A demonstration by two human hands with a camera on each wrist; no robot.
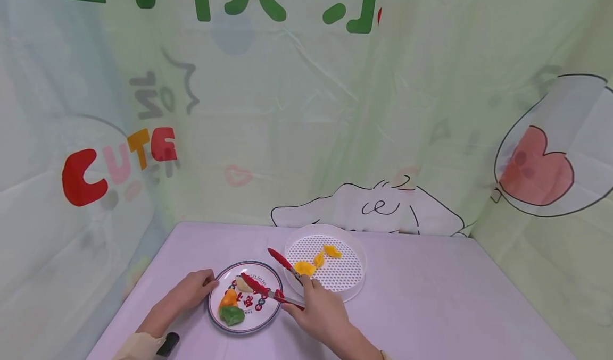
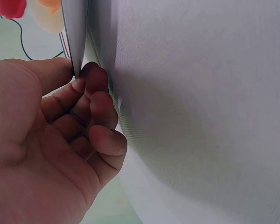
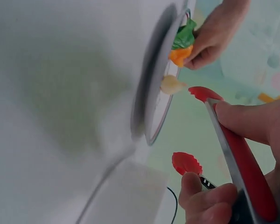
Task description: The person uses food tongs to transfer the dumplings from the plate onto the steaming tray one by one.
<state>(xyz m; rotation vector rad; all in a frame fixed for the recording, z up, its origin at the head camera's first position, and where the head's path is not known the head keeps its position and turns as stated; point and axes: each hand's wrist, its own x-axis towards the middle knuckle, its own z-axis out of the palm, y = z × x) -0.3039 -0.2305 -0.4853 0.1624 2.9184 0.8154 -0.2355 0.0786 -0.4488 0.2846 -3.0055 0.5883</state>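
On the table, toward its far edge, sits a white perforated tray; nearer the left edge, your left hand pinches a plate. Your right hand grips spread, red-tipped tongs near its pale dumpling-shaped piece.

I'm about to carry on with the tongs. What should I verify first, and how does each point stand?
1. Plate held: ok, left hand pinches its rim.
2. Tongs in grip: ok, right hand holds them.
3. Tongs open: ok, spread apart, nothing pinched.
4. Pale piece gripped: not ok, it lies on the plate.
5. Yellow pieces in tray: ok, three show.
6. Right hand clear of tray: cannot tell, they overlap in the head view.
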